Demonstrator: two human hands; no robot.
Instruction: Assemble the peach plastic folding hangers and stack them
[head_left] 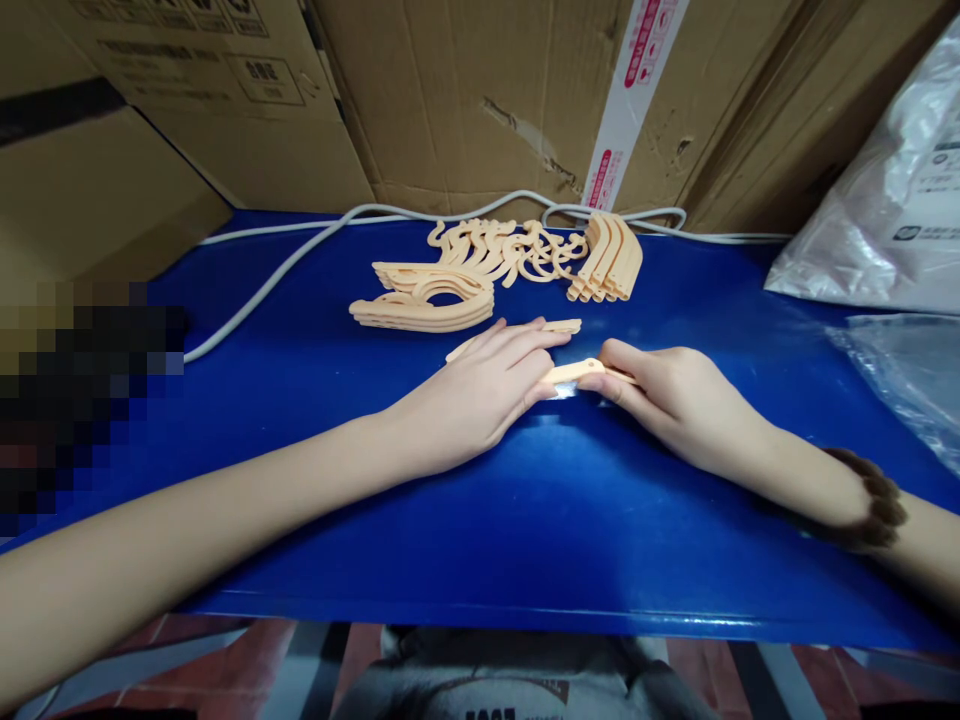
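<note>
Between my hands is a beige plastic hanger arm (pixel 571 372) with a small hole near its right end. My left hand (pixel 480 390) grips its left end between thumb and forefinger. The other fingers of that hand stretch over another beige hanger piece (pixel 564 327), which is mostly hidden beneath them. With thumb and bent fingers, my right hand (pixel 667 395) pinches the right end, where a thin beige part (pixel 621 376) sticks out below the forefinger. Just behind my left hand lies a stack of folded beige hangers (pixel 427 310).
Loose hanger hooks (pixel 487 250) and a row of curved hanger arms (pixel 611 260) lie at the back of the blue table (pixel 465 540). A white cable (pixel 277 280) runs behind them. Cardboard boxes (pixel 465 100) stand at the back, a plastic bag (pixel 877 220) at right.
</note>
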